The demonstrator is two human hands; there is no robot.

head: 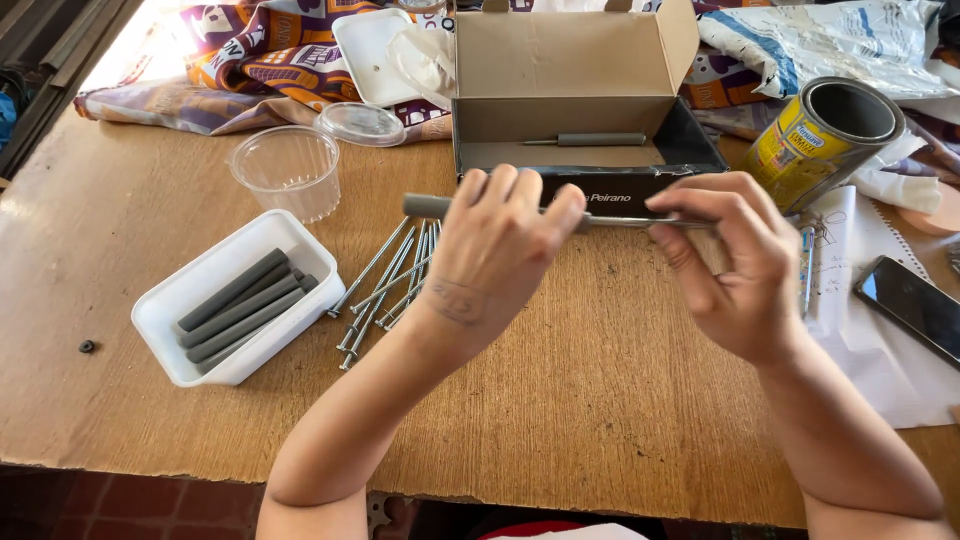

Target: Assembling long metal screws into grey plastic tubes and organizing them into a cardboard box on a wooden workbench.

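Note:
My left hand (500, 240) grips a grey sleeve (425, 206) that sits on a long metal bolt (640, 222). My right hand (735, 260) pinches the bolt's bare shaft at the other end. Both hands hold it level above the wooden table (560, 400), just in front of an open cardboard box (580, 100). Inside the box lies one bolt with a grey sleeve (590, 140). Several loose bolts (385, 285) lie on the table under my left hand. A white tray (165, 320) at the left holds several grey sleeves (240, 305).
A clear plastic cup (288, 170) and its lid (360, 122) stand behind the tray. At the right are a yellow tin can (815, 145) on its side, white paper (880, 330) and a phone (915, 305). Patterned cloth (250, 70) covers the table's far edge. A small black washer (87, 346) lies at left.

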